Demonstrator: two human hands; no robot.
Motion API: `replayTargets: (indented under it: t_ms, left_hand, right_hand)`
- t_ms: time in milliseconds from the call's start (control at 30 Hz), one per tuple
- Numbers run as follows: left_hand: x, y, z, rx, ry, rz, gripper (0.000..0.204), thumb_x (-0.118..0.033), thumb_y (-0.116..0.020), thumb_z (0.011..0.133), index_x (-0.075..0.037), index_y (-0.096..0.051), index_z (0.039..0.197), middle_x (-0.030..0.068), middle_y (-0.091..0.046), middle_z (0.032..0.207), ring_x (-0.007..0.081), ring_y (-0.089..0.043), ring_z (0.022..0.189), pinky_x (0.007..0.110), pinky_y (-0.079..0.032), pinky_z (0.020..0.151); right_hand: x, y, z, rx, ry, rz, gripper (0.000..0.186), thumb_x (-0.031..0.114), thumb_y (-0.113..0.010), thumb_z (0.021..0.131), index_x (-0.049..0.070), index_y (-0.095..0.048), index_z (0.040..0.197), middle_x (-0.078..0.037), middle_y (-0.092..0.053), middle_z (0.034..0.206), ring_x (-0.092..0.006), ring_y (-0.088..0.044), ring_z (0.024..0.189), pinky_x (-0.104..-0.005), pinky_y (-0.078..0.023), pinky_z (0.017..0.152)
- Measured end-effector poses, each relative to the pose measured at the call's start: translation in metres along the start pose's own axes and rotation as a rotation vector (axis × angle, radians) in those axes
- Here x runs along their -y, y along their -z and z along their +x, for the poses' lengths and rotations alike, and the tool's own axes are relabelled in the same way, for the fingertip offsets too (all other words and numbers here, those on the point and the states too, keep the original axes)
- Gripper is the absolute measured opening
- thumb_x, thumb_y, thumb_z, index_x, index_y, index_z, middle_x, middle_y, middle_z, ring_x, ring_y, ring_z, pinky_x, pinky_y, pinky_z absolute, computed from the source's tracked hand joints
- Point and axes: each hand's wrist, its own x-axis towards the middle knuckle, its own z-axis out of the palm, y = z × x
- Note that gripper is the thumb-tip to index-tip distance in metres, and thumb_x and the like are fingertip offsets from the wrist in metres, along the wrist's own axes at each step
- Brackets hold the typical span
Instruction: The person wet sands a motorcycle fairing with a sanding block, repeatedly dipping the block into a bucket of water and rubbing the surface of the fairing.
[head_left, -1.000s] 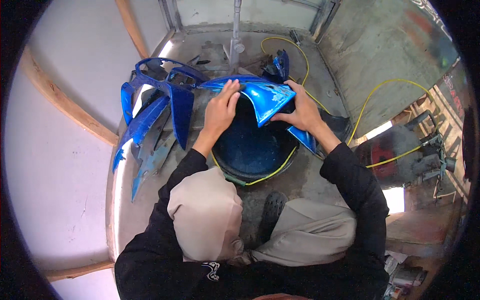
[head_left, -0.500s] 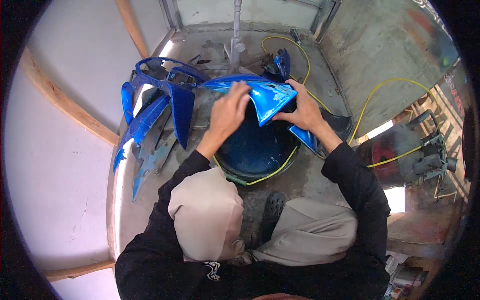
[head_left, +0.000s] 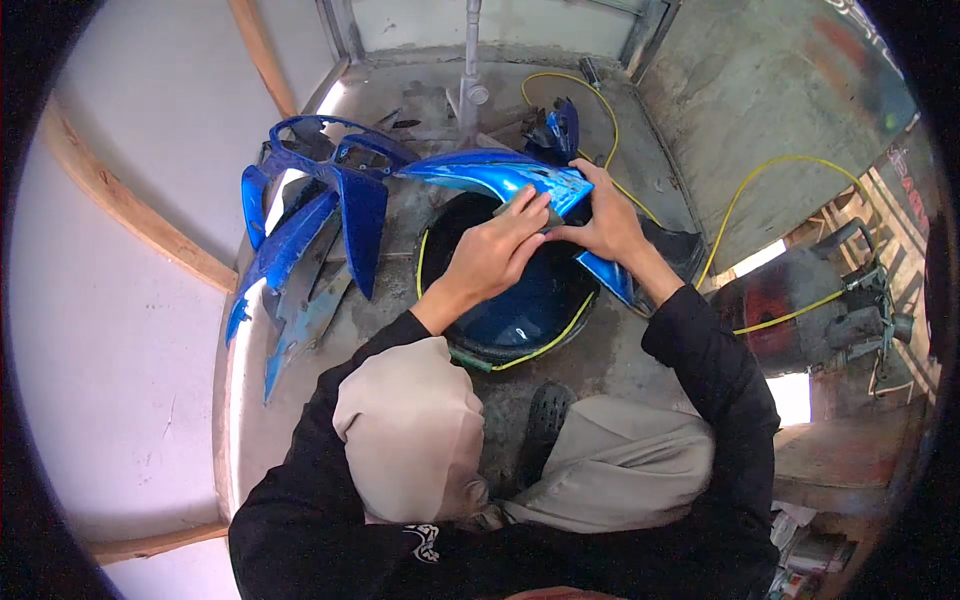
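Note:
A glossy blue motorcycle fairing panel [head_left: 480, 175] with scuffed, patchy paint is held above a round black basin [head_left: 432, 290]. My right hand [head_left: 607, 222] grips its right end, thumb underneath and fingers over the far edge. My left hand [head_left: 500, 245] presses its closed fingers on the panel's near lower edge, close to my right thumb. A small dull grey-green patch shows under those fingers; I cannot make out what it is. Dark liquid appears to lie in the basin. Another blue panel piece [head_left: 608, 278] rests at the basin's right side, under my right wrist.
Several blue fairing parts [head_left: 360, 225] lie on the floor to the left. Another blue-and-black part [head_left: 562, 130] is behind the basin, near a metal post [head_left: 470, 90]. A yellow hose [head_left: 745, 200] runs to a dark red tank [head_left: 775, 310] on the right.
My left hand has moved right and nearer, from the panel's middle top face to its lower edge near my right thumb. My right hand keeps its grip in place.

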Motion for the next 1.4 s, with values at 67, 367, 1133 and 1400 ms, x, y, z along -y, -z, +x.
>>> replayTargets:
  t_ms: [67,367,1133,1400]
  left_hand:
    - [0.006,0.005,0.002,0.037,-0.052,-0.062,0.032,-0.011,-0.064,0.110,-0.002,-0.071,0.140,0.0161,-0.066,0.157,0.0346,-0.058,0.151,0.046,-0.051,0.121]
    - [-0.007,-0.005,-0.003,-0.013,-0.017,-0.046,0.032,-0.015,-0.062,0.112,0.000,-0.072,0.139,0.0204,-0.066,0.155,0.0385,-0.058,0.150,0.048,-0.051,0.121]
    - [0.007,-0.001,0.018,0.025,0.104,-0.011,0.031,-0.014,-0.060,0.112,0.000,-0.071,0.138,0.0188,-0.068,0.153,0.0367,-0.057,0.151,0.047,-0.052,0.119]
    - [0.024,0.007,0.010,-0.085,0.181,-0.045,0.032,-0.012,-0.061,0.111,0.004,-0.071,0.138,0.0173,-0.067,0.155,0.0368,-0.055,0.154,0.047,-0.047,0.125]
  right_hand:
    - [0.003,0.001,0.001,-0.002,0.010,0.006,0.127,0.067,-0.100,0.063,0.012,-0.044,0.163,-0.021,-0.058,0.152,-0.0461,-0.063,0.137,-0.0526,-0.052,0.113]
    - [-0.004,-0.002,0.002,0.002,0.016,0.011,0.125,0.067,-0.099,0.065,0.013,-0.044,0.163,-0.020,-0.057,0.152,-0.0461,-0.063,0.136,-0.0529,-0.053,0.112]
    - [0.002,0.000,0.000,-0.004,0.023,0.000,0.126,0.067,-0.100,0.064,0.011,-0.045,0.162,-0.022,-0.057,0.155,-0.0454,-0.063,0.138,-0.0516,-0.053,0.112]
    - [0.009,-0.001,0.005,0.014,0.016,0.011,0.128,0.068,-0.099,0.064,0.011,-0.043,0.163,-0.021,-0.059,0.151,-0.0459,-0.063,0.136,-0.0523,-0.053,0.111]
